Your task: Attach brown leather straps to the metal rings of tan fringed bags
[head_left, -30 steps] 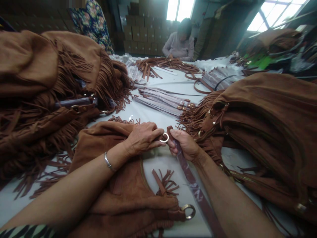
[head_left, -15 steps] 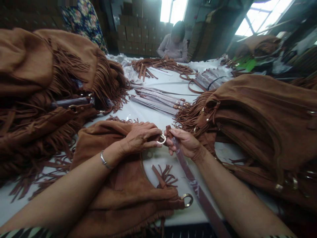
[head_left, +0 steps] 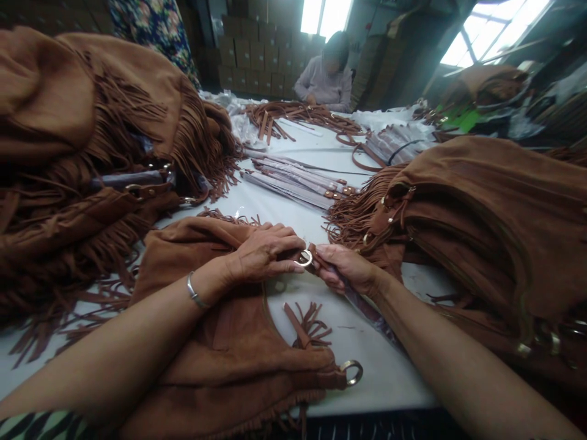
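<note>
Gripping brown bag (head_left: 233, 327) near upper ring (head_left: 304, 267) with left hand (head_left: 263, 253), fingers curled closed. Pinching wrapped strap (head_left: 360, 300) near its tip with right hand (head_left: 348, 269), right beside upper ring; contact unclear. Lying on white table (head_left: 389, 382): brown bag, between fringed bags (head_left: 481, 183).

A single camera worn on the head looks forward and down over a white counter (head_left: 321, 226), with both forearms entering from the lower corners and the hands (head_left: 309, 260) meeting near mid-frame at close range. The view runs the counter's length to a seated person (head_left: 326, 79), well away at top center, and windows (head_left: 326, 17) beyond. No second view shares the scene.
</note>
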Tool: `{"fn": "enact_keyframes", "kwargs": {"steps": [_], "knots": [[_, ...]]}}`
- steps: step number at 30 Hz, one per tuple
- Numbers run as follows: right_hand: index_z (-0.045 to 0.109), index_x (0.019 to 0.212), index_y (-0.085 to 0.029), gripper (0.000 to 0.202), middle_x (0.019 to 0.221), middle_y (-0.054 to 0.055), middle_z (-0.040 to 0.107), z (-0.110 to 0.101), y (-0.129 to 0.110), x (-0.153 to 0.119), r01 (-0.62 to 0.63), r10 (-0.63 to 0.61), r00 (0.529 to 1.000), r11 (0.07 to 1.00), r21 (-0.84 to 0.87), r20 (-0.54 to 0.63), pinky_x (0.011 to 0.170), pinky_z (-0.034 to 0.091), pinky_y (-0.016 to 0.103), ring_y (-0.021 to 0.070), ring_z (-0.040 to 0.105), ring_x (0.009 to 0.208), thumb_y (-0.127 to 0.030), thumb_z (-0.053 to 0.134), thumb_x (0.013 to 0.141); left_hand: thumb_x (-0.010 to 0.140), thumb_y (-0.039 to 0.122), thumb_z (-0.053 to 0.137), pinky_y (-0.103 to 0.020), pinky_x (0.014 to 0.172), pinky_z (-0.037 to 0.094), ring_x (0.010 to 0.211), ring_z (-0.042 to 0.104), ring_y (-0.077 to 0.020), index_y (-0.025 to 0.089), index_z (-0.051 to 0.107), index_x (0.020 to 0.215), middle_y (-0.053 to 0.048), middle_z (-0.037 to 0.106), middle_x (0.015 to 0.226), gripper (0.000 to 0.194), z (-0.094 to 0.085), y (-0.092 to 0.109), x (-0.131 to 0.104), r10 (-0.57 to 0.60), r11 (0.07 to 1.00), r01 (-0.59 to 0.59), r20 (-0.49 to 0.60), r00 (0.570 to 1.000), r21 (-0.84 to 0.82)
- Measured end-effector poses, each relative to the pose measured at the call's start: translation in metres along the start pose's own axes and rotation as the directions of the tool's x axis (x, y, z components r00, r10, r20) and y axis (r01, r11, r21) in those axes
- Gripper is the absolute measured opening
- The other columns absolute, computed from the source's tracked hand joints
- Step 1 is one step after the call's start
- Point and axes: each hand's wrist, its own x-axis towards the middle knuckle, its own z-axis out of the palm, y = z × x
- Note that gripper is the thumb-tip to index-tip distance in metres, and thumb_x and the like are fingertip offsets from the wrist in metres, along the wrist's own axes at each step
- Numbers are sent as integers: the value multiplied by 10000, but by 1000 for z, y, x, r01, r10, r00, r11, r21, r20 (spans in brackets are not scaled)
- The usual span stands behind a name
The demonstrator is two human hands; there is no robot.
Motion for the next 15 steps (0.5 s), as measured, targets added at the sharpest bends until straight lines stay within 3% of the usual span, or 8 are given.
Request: {"fn": "enact_keyframes", "kwargs": {"steps": [7,15], "knots": [[465,719,-171,365,378,-93,372,-6,6,6,-1,1,998,1000,1,58,270,259,136,43,253,271,-503,465,872,870,540,440,-310,761,311,839,491,-173,193,572,1011,-24,576,879,397,-1,0,1,22,1000,-22,31,999,-16],[462,700,-170,357,352,-106,325,-18,5,15,-42,37,967,999,15,254,255,211,141,39,185,260,-489,482,861,870,531,452,-306,780,318,855,499,-175,205,588,1022,-27,603,873,385,0,-1,0,39,996,-35,53,998,-80]]}}
